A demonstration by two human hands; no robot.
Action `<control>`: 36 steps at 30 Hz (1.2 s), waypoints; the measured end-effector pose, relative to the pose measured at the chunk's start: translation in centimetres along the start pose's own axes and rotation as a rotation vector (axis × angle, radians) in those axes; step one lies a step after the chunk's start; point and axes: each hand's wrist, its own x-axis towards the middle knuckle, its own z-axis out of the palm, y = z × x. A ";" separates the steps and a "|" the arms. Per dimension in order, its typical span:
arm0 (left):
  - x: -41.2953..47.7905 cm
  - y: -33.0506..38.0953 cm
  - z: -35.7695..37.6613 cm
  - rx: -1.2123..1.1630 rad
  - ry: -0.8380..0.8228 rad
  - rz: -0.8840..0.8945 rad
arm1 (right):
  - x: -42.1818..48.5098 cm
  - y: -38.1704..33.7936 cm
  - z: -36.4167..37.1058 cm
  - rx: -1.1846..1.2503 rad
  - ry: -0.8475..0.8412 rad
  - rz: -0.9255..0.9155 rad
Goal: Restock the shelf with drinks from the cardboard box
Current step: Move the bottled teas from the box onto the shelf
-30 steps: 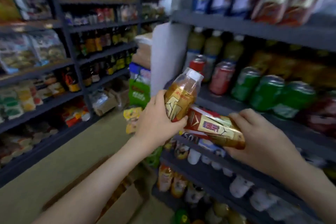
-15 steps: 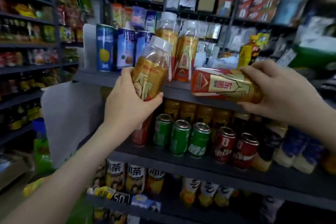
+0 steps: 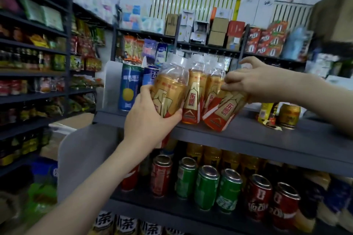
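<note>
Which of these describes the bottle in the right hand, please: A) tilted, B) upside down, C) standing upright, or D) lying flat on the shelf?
A: the bottle gripped by the right hand leans with its base down-left by the shelf edge, unlike the upright bottles beside it.

— What stands on the grey shelf (image 3: 248,135)?
— Mid-board, two bottles (image 3: 194,99) upright and touching. At their four o'clock a third bottle (image 3: 223,112) leans, base on the board.
— And towards the ends?
— At nine o'clock, blue cans (image 3: 125,89). At three o'clock, a yellow packet (image 3: 266,111) just beside a gold can (image 3: 288,113), apart from the bottles.
</note>
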 end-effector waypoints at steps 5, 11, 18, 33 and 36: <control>-0.3 0.7 0.3 -0.021 -0.016 0.011 | 2.4 0.4 -1.4 0.014 0.033 -0.089; -0.4 1.1 0.9 -0.058 0.006 -0.011 | 3.2 0.1 3.2 0.098 0.416 -0.054; -0.1 2.1 2.0 -0.048 0.023 0.013 | 1.7 -4.6 7.1 1.363 0.653 0.322; 0.0 2.9 3.2 -0.041 0.088 -0.003 | 4.6 -8.0 8.8 2.068 0.250 0.516; -0.3 3.5 3.5 -0.038 0.078 0.014 | 3.8 -7.9 8.3 2.043 0.223 0.466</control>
